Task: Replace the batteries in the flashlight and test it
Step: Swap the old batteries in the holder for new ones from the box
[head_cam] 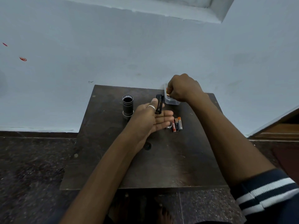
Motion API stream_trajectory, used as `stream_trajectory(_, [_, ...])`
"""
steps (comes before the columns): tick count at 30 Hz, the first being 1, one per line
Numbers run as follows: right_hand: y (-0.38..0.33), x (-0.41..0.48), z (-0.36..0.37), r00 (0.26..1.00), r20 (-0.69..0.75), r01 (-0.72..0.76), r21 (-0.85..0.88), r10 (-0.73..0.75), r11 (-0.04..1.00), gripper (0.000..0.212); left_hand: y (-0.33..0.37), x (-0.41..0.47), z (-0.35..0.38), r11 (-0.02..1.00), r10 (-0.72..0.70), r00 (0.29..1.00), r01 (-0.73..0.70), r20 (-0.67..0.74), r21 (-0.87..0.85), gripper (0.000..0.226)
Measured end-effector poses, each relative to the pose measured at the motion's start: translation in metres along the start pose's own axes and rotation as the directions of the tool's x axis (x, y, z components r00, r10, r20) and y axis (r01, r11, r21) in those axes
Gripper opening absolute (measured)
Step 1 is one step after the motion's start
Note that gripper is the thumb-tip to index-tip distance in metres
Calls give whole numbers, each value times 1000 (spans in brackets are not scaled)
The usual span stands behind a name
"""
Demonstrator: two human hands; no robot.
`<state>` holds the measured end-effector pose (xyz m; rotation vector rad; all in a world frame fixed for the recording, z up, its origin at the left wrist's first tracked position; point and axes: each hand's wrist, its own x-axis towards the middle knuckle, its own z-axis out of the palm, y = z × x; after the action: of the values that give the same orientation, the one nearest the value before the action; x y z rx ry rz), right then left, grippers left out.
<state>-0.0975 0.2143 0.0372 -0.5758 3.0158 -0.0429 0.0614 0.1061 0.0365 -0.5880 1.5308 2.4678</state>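
Note:
The black flashlight body (pixel 128 105) stands upright on the dark wooden table (pixel 161 159), open threaded end up. My left hand (pixel 152 120) holds a black battery holder (pixel 159 104) between thumb and fingers, the other fingers stretched out. My right hand (pixel 182 88) reaches into a small clear plastic container (pixel 171 101) at the table's far right and pinches a battery (pixel 167 94) with an orange-gold end. Three batteries (pixel 177 124) lie side by side on the table right of my left hand. A metal-rimmed cap (pixel 169 126) lies partly hidden behind my left fingers.
The table stands against a pale blue wall (pixel 113 54) on a dark speckled floor (pixel 32 167). A wooden piece of furniture (pixel 278 126) is at the right edge. My bare feet show below the table's near edge.

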Motion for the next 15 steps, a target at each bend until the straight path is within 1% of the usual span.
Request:
stream_trajectory(3, [0,4,0,999,48,9,-15,-8,1000,22,1,0,0,1000,-1,1000,1,-3,-7,36])
stream_trajectory(5, [2,3,-2,999,34,0,35,-2,999,19,1,0,0,1000,-1,1000,1,-4,-10,36])
stream_trajectory(6, [4,-1,-3,1000,-7,-4,87,5,996,17,1,0,0,1000,-2,1000,2,-4,-9,37])
stream_trajectory(8, [8,-12,-7,990,-136,-5,239,39,971,13,1,0,0,1000,-11,1000,11,-1,-8,37])
stream_trajectory(10, [8,-32,-14,959,-264,11,402,105,916,9,1,1,0,1000,-21,1000,21,4,-7,39])
stream_trajectory(12, [4,-58,-21,921,-345,35,540,182,841,17,1,1,-1,1000,-26,1000,26,11,-14,40])
stream_trajectory(14, [-2,-86,-24,892,-371,73,678,256,731,21,0,1,-2,999,-27,999,28,20,-31,41])
stream_trajectory(15, [-5,-98,-23,884,-364,91,749,293,656,19,-1,1,-2,999,-25,999,26,25,-38,41])
